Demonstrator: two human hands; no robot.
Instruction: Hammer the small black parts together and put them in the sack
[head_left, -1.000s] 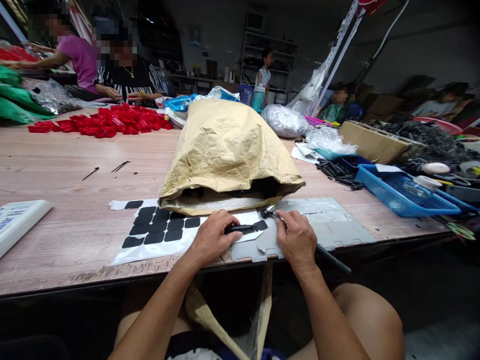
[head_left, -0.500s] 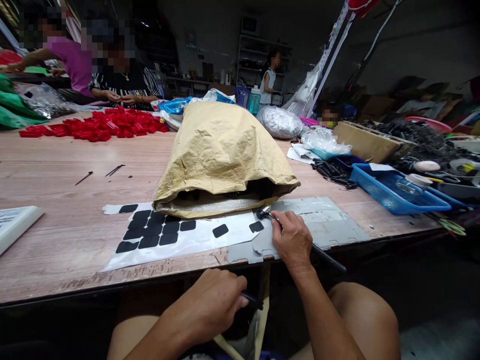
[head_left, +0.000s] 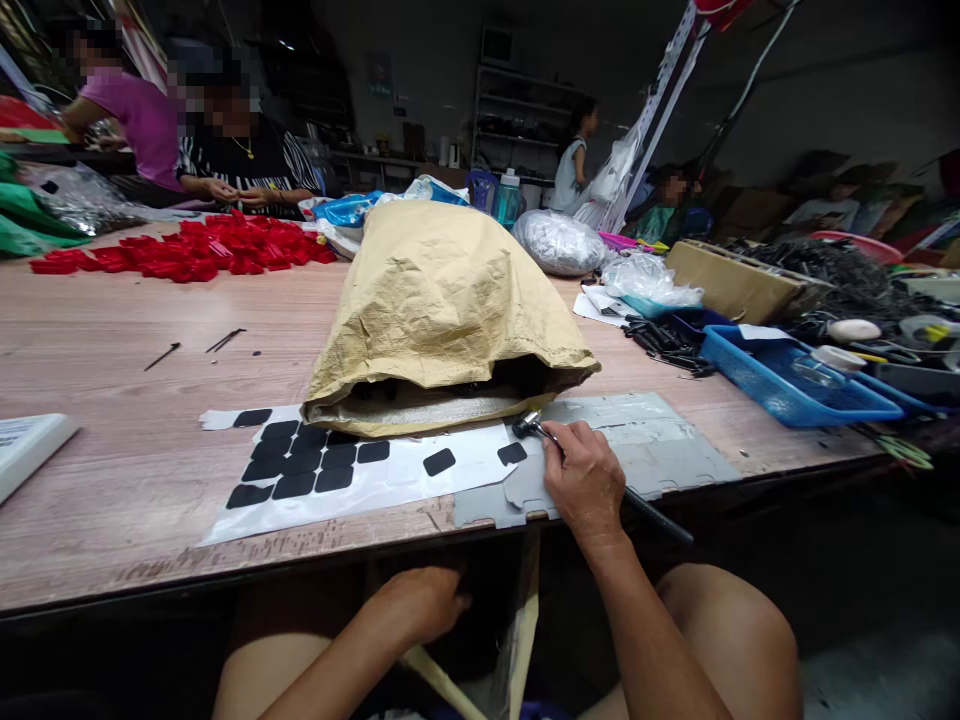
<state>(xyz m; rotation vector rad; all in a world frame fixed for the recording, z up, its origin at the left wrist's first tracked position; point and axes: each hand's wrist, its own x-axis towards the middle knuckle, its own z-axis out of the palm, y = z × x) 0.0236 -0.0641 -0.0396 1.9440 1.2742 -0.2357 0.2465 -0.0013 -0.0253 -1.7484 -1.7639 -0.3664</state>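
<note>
My right hand [head_left: 586, 484] rests on the grey metal plate [head_left: 645, 445] at the table's front edge, closed round a small hammer [head_left: 531, 424] whose metal head points toward the paper sack [head_left: 442, 300]. Its black handle sticks out behind my wrist. My left hand [head_left: 420, 603] is below the table edge, over my lap, fingers curled down into a dark opening; what it holds, if anything, is hidden. On the table between them lies a white sheet [head_left: 390, 475] with several black square pads [head_left: 300, 470].
A blue tray [head_left: 787, 390] with tools and black parts stands at the right. A pile of red pieces [head_left: 195, 250] lies far left, where two people sit working. A white box [head_left: 26, 445] is at the left edge. Loose black pins [head_left: 161, 356] lie on the wood.
My left hand left the table with a black piece, dropped below the edge and now reaches into the dark space over my lap. The right hand stayed on the hammer.
</note>
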